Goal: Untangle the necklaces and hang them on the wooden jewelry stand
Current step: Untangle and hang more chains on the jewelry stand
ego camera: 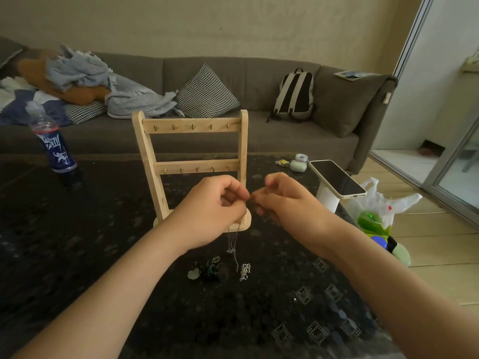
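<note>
With left hand (217,203) and right hand (280,200), fingers curled, pinches one fine chain (234,244) dangling before the wooden jewelry stand (191,128); leaves other necklaces (208,270) heaped on the table (103,229) beneath. Risks cinching any tangle by tugging apart.

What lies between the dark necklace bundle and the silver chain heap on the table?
Head view: the tail of a thin chain, dangling below the left hand, hangs between the dark bundle and the silver heap.
</note>
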